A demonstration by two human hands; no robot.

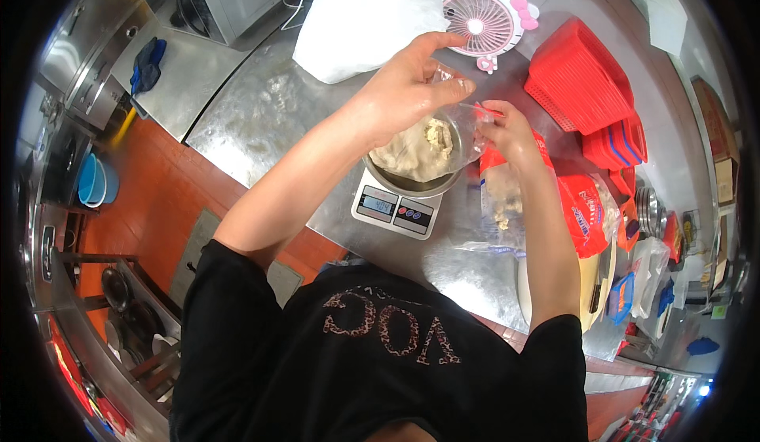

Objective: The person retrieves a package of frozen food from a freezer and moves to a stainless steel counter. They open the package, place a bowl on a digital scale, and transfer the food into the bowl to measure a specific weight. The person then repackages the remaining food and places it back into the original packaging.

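A clear plastic bag [460,145] with pale, lumpy, dough-like food [438,135] inside rests in a round steel bowl [409,188]. My left hand [424,79] is over the bag's far side, holding its plastic, with thumb and index finger spread. On the right, the bag's edge is pinched in the fingers of my right hand [504,130]. Under the bowl is a white digital kitchen scale [395,207] with lit digits. Part of the food is hidden behind my left hand and wrist.
Beside my right forearm lie a red-and-clear food bag [496,186] and a red printed bag [585,210]. Stacked red plastic baskets [579,76] stand farther right. A white plastic bag [368,23] and a pink-and-white fan [478,23] are at the back of the steel table [255,109].
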